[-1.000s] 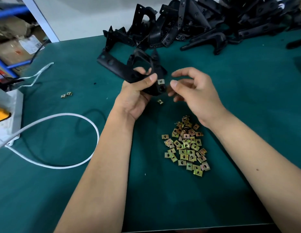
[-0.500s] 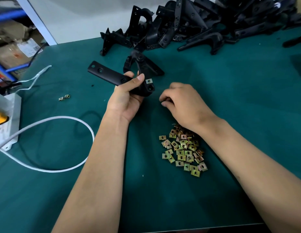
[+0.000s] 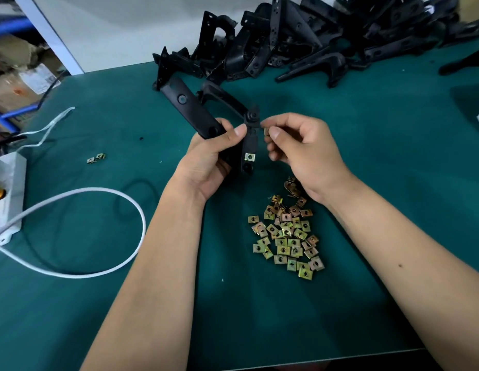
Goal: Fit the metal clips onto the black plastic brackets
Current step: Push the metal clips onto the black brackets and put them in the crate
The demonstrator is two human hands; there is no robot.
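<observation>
Clip supply: a loose heap of small square brass-coloured metal clips is spread on the green-covered counter, nearest the viewer, just below the right wrist.
Left grip: the black plastic bracket with round holes is held above the counter by the left hand, thumb curled over its upper face.
Fitted clip: one silver-yellow clip is already seated on the bracket's lower arm.
Right grip: a single metal clip is pinched between thumb and forefinger of the right hand, just beside the bracket's edge, apparently not yet pushed on.
Step advice: the clip's open side should be squared to the bracket edge and slid on straight until its hole is lined up with the bracket's hole; the bracket should be held steady meanwhile.
Far stock: a pile of black plastic brackets is heaped along the counter's far edge.
</observation>
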